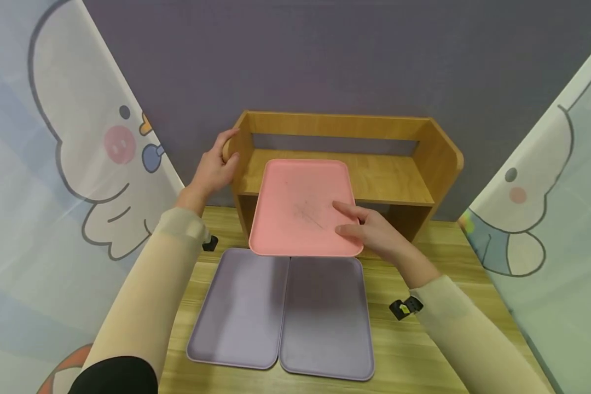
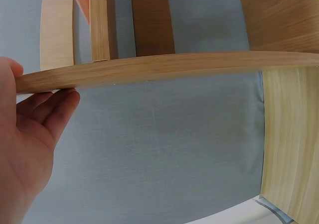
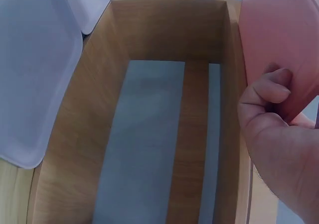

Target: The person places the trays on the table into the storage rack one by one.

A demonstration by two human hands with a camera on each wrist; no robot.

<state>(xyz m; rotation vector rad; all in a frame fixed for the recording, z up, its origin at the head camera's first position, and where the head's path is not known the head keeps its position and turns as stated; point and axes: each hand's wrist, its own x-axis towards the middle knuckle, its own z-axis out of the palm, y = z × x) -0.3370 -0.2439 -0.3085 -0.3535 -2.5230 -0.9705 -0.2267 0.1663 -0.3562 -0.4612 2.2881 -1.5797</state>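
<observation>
Grey wall (image 1: 349,60), apparently wooden table (image 1: 404,350), pink tray (image 1: 300,208)

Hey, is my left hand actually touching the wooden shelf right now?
Touching. The left wrist view shows it: your left hand has its fingertips against the outer side of the wooden shelf, near the panel's end.

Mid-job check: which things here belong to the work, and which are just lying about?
In the job:
pink tray, held by the right hand
wooden shelf, gripped by the left hand

Apparently just lying about:
left lavender tray, untouched
right lavender tray, untouched
</observation>
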